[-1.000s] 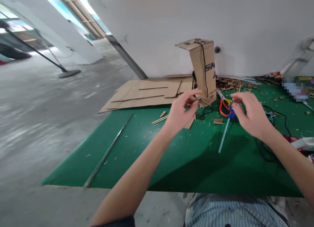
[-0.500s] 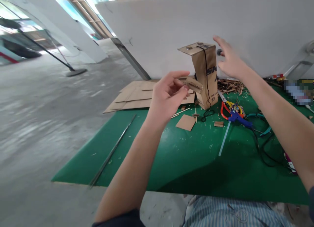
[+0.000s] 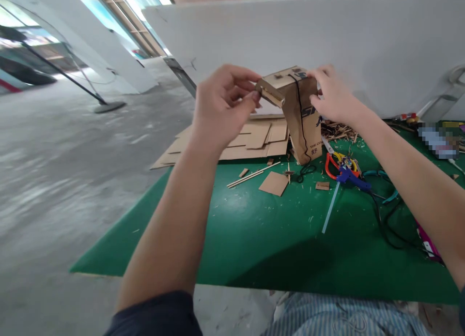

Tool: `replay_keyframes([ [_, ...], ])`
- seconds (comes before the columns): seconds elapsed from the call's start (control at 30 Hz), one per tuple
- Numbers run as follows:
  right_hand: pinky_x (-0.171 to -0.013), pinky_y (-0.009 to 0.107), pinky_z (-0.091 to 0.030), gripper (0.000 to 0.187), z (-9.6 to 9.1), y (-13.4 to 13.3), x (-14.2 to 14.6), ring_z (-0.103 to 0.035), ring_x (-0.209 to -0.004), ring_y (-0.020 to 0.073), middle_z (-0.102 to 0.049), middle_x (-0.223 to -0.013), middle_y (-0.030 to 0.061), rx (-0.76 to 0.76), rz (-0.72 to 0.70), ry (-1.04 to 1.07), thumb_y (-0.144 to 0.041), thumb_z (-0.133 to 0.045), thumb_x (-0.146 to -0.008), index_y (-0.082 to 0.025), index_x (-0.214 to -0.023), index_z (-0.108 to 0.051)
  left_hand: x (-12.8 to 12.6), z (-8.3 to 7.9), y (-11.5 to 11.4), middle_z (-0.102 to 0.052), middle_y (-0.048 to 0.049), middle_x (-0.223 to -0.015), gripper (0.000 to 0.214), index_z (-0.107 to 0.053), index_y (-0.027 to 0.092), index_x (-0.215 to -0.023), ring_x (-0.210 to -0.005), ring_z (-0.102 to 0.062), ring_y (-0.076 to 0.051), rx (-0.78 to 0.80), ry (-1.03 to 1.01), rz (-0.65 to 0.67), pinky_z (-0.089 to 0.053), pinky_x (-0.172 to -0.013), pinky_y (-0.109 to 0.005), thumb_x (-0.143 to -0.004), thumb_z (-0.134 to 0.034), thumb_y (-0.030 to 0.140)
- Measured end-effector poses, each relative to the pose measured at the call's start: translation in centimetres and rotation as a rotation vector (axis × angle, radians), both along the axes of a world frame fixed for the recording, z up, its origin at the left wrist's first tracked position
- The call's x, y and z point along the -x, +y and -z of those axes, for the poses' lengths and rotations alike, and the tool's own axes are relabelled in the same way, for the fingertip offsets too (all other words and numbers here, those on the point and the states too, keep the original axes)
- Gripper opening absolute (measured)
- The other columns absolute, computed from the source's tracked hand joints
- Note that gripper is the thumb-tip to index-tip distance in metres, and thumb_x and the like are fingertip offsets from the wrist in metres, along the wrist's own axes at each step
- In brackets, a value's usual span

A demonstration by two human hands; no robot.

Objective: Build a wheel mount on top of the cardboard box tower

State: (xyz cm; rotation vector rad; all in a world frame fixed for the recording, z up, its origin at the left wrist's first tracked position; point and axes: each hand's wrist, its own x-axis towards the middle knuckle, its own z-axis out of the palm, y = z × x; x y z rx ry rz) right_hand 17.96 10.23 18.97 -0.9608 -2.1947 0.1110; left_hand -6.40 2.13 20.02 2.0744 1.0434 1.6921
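The fingertips of the left hand pinch a small cardboard strip from both sides, so this hand is nearly closed. The strip's free end reaches the left corner of the top of a tall cardboard box, but I cannot tell if it really touches there. The right hand is on the upper right part of the box, with its fingers curved and the thumb lying on the printed side, so it seems to hold the box steady.

For work like this, in my judgement, it is better to keep one hand firm on the box and to pinch the strip close to the end, because a small piece can turn easily. The box stands a little tilted, so a soft hold could let it lean more.

A black cord runs down the box front. The box stands at the far edge of a green mat, at the right end of flat cardboard sheets. To the right lie orange-handled scissors and a blue glue gun with a clear glue stick.

The left hand hides part of the strip and the box top. The box's back side cannot be seen, and the far right of the mat is blurred.
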Motion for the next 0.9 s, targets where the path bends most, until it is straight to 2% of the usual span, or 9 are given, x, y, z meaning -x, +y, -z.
replay_keyframes([
  [0.07, -0.108, 0.049, -0.051, 0.049, 0.0, -0.4, 0.2, -0.062, -0.118, 0.0298, -0.047, -0.147, 0.0152, -0.006, 0.032, -0.019, -0.028, -0.055, -0.087, -0.022, -0.136, -0.052, 0.5, -1.6, 1.0, -0.065, -0.0001, -0.079, 0.022, -0.067, 0.020, -0.092, -0.063, -0.062, -0.010, -0.034, 0.066, 0.015, -0.050, -0.057, -0.028, -0.075, -0.080, 0.023],
  [0.17, -0.112, 0.060, -0.044, 0.054, -0.1, -0.9, 0.6, -0.052, -0.131, 0.0373, -0.042, -0.152, 0.0156, -0.044, 0.126, -0.040, -0.033, -0.057, -0.086, -0.023, -0.139, -0.049, 0.6, -4.1, 1.6, -0.066, -0.0016, -0.080, 0.014, -0.067, 0.020, -0.085, -0.067, -0.062, -0.013, -0.067, 0.154, 0.006, -0.052, -0.064, -0.034, -0.074, -0.075, 0.023],
  [0.3, -0.112, 0.063, -0.042, 0.062, -0.5, -1.2, 1.1, -0.037, -0.143, 0.0398, -0.033, -0.161, 0.0096, -0.129, 0.140, -0.086, -0.038, -0.059, -0.085, -0.029, -0.145, -0.043, -0.2, -7.0, 1.6, -0.068, -0.0035, -0.091, 0.015, -0.070, 0.018, -0.090, -0.079, -0.064, -0.015, -0.022, 0.380, -0.051, -0.053, -0.080, -0.042, -0.076, -0.066, 0.016],
  [0.4, -0.108, 0.064, -0.045, 0.063, -0.9, -0.7, 1.6, -0.035, -0.143, 0.0392, -0.038, -0.159, 0.0074, -0.138, 0.103, -0.141, -0.040, -0.060, -0.085, -0.033, -0.144, -0.042, -1.1, -8.4, 1.4, -0.069, -0.0027, -0.094, 0.022, -0.072, 0.012, -0.097, -0.087, -0.063, -0.015, 0.056, 0.577, -0.153, -0.051, -0.094, -0.048, -0.080, -0.059, 0.009],
  [0.53, -0.105, 0.067, -0.045, 0.061, -0.7, 0.3, 2.2, -0.037, -0.141, 0.0403, -0.047, -0.151, 0.0113, -0.122, 0.073, -0.213, -0.034, -0.059, -0.083, -0.028, -0.142, -0.044, -2.3, -9.8, 1.5, -0.067, -0.0016, -0.089, 0.025, -0.073, 0.008, -0.102, -0.097, -0.061, -0.017, 0.197, 0.682, -0.242, -0.042, -0.107, -0.054, -0.084, -0.056, 0.004],
  [0.67, -0.108, 0.066, -0.042, 0.055, -0.3, 0.6, 2.4, -0.036, -0.142, 0.0391, -0.049, -0.150, 0.0098, -0.136, 0.046, -0.210, -0.034, -0.055, -0.085, -0.028, -0.139, -0.045, -2.8, -10.9, 2.0, -0.063, 0.0000, -0.088, 0.028, -0.074, 0.009, -0.104, -0.110, -0.057, -0.023, 0.300, 0.725, -0.260, -0.031, -0.114, -0.059, -0.084, -0.057, 0.001],
  [0.9, -0.119, 0.054, -0.032, 0.062, -0.2, 1.2, 1.8, -0.039, -0.141, 0.0338, -0.052, -0.149, 0.0101, -0.158, -0.004, -0.164, -0.042, -0.050, -0.085, -0.021, -0.142, -0.045, -3.4, -11.5, 3.2, -0.063, -0.0001, -0.082, 0.028, -0.076, 0.013, -0.103, -0.100, -0.062, -0.020, 0.226, 0.940, -0.315, -0.041, -0.110, -0.053, -0.085, -0.059, 0.003],
])
